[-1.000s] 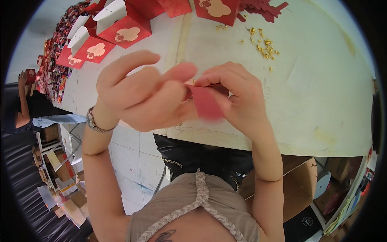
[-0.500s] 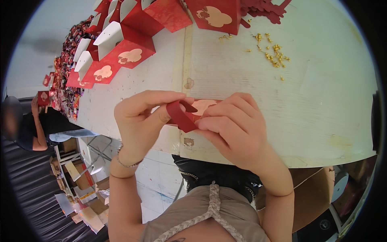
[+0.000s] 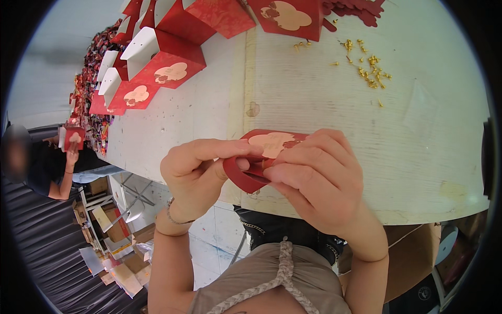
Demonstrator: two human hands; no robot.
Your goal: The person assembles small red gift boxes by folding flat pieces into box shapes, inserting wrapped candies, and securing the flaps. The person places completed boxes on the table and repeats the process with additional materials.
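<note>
Close to the table's front edge, a red paper box [image 3: 276, 140] with a cream flower-shaped patch is held between my two hands. My left hand [image 3: 196, 172] is closed, its thumb and fingers pinching a curved dark red strap [image 3: 240, 178] at the near left side of the box. My right hand [image 3: 321, 180] is closed on the box's right part, with thumb and fingertips pressed together beside the strap. Whether something small sits between those fingertips is hidden. Several gold paper fasteners [image 3: 372, 60] lie scattered on the table beyond my right hand.
Red boxes with white flaps [image 3: 141, 52] stand in rows at the back left. Another red box [image 3: 293, 18] and dark red cut-outs [image 3: 361, 9] are at the back. A co-worker's hand [image 3: 72, 156] holds a red box beside a heap of shiny packets [image 3: 93, 78].
Both hands have come slightly nearer me with the box, and more of its patched face shows. The strap's curve has opened wider. At the left, the co-worker's hand and box have shifted.
</note>
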